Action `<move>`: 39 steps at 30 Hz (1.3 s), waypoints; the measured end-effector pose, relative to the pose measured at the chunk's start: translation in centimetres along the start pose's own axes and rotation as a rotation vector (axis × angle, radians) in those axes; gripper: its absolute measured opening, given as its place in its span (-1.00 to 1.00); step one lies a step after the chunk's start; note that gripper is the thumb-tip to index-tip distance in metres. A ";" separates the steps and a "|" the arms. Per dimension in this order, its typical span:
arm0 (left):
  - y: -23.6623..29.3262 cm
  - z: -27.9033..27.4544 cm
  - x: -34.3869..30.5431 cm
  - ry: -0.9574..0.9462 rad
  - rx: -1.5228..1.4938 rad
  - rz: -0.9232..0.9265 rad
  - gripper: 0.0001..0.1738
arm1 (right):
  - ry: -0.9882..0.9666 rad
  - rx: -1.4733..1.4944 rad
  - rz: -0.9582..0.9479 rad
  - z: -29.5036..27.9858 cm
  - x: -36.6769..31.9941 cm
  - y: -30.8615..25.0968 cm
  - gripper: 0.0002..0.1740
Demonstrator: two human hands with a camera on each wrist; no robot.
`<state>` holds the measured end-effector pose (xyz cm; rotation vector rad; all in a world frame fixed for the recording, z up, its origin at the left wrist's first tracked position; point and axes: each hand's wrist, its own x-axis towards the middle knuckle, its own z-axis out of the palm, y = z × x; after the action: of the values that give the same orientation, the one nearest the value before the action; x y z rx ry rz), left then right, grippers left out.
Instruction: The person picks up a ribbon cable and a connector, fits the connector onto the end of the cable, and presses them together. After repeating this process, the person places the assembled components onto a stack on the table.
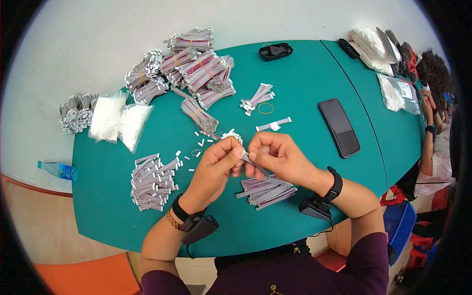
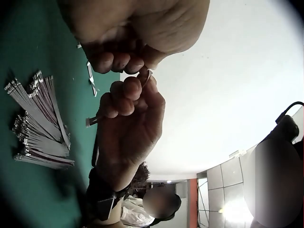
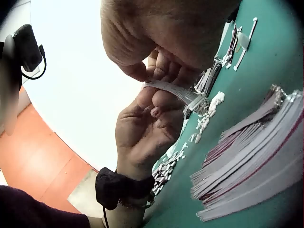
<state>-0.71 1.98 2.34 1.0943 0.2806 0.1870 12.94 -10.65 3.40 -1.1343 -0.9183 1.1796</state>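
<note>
Both hands meet over the green table (image 1: pixel 295 216), with a short grey ribbon cable (image 1: pixel 258 166) between them. My left hand (image 1: pixel 219 158) pinches the cable's upper end, where a small white connector (image 2: pixel 150 72) shows at the fingertips. The right hand (image 1: pixel 281 156) holds the same cable between thumb and curled fingers. Its other end (image 2: pixel 91 122) sticks out past the right fingers in the left wrist view. A loose pile of ribbon cables (image 1: pixel 268 191) lies just below the right hand. Small white connectors (image 1: pixel 230 134) are heaped beyond the fingers.
Ribbon cables with white ends (image 1: pixel 155 182) lie to the left. Banded cable bundles (image 1: pixel 201 71) are stacked at the back, near bags of white pieces (image 1: pixel 107 117). A phone (image 1: pixel 339 128) and black pouch (image 1: pixel 275 51) lie on the right side. Another person's arm (image 1: pixel 427 142) shows far right.
</note>
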 end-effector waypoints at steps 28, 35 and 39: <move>0.1 0.2 0.0 -0.018 -0.052 -0.048 -0.75 | 0.010 -0.049 -0.013 -0.1 -0.1 0.1 -0.87; 0.0 0.1 0.0 -0.018 -0.036 -0.040 -0.74 | 0.022 -0.053 0.012 0.0 -0.1 0.0 -0.88; -0.1 0.0 0.0 -0.017 -0.015 -0.021 -0.73 | 0.041 -0.048 0.010 0.1 -0.1 0.0 -0.88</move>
<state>-0.66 1.94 2.23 1.0777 0.2746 0.1606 12.86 -10.74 3.42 -1.1988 -0.9150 1.1435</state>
